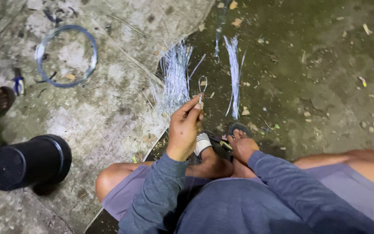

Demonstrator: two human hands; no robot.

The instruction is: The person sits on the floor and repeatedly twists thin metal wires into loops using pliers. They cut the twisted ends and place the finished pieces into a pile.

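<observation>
Both hands are busy. My left hand pinches a thin wire loop up in front of me. My right hand is closed low by my foot; what it grips is hidden. Cut wire bundles lie on the floor just past the loop.

Wire bundles ahead; black cylinder left; bare ground right
</observation>
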